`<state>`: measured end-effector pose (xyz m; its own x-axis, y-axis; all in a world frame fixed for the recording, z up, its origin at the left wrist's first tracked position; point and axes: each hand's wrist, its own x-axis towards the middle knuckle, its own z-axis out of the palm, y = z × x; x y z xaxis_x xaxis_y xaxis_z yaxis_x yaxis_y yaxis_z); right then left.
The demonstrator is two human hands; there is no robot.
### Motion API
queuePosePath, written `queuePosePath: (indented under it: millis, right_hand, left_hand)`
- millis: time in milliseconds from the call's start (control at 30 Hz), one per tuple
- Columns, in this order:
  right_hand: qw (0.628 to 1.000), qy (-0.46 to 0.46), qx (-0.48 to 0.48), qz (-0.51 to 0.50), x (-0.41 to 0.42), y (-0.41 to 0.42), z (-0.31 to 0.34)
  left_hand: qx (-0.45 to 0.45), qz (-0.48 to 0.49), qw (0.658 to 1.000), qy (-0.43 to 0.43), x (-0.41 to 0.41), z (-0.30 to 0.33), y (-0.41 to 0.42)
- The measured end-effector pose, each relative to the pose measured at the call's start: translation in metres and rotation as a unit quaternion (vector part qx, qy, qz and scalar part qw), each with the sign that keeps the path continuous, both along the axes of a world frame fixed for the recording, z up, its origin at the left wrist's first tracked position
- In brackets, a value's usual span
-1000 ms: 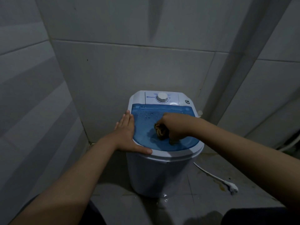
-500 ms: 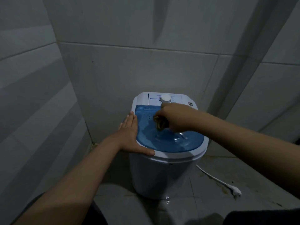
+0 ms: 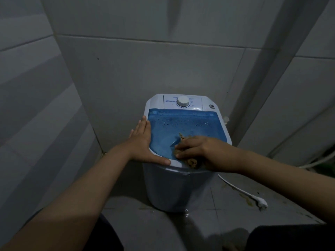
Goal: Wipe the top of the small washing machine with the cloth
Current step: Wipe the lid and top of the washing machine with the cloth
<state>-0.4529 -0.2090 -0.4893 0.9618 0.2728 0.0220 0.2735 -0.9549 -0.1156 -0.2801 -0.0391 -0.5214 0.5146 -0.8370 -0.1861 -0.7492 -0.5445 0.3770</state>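
Head view showed the right hand (image 3: 197,151) pressing the brown cloth (image 3: 192,161) flat at the near right edge of the washing machine's blue lid (image 3: 181,127). Beaded, unwiped lid lay beyond it, toward the far dial (image 3: 183,101). Left hand (image 3: 143,142), fingers spread flat, braced the left rim in a dim tiled corner.

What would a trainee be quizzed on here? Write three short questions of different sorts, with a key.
1. True or false: the left hand holds the cloth.
2. Where does the cloth sit on the blue lid: A) far edge by the white dial; B) near rim; C) left side?
3. Fill in: the power plug lies on the ____.

Key: 1. False, it lies flat on the washing machine's left rim; the right hand presses the cloth. 2. B. 3. Floor.
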Motion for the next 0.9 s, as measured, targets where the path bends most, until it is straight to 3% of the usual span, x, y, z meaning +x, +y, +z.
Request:
queuePosePath:
  millis: [300, 400, 500, 567, 900]
  right_hand:
    - [0.989, 0.087, -0.072, -0.096, -0.045, -0.026, 0.031]
    - [0.986, 0.058, -0.076, -0.139, -0.04, -0.015, 0.035]
    - [0.996, -0.031, -0.039, -0.069, -0.043, 0.009, 0.016]
    - [0.995, -0.064, -0.078, -0.006, -0.044, 0.021, -0.004]
    - [0.992, -0.077, -0.088, 0.042, -0.062, -0.015, -0.031]
  left_hand:
    - [0.003, -0.009, 1.0, 0.008, -0.014, -0.006, -0.006]
    - [0.011, -0.003, 1.0, 0.01, -0.012, -0.006, -0.002]
    - [0.01, -0.004, 1.0, 0.012, -0.013, -0.006, -0.001]
    - [0.008, -0.002, 1.0, 0.009, -0.013, -0.007, -0.002]
    - [-0.009, -0.008, 1.0, 0.015, -0.007, -0.014, -0.003]
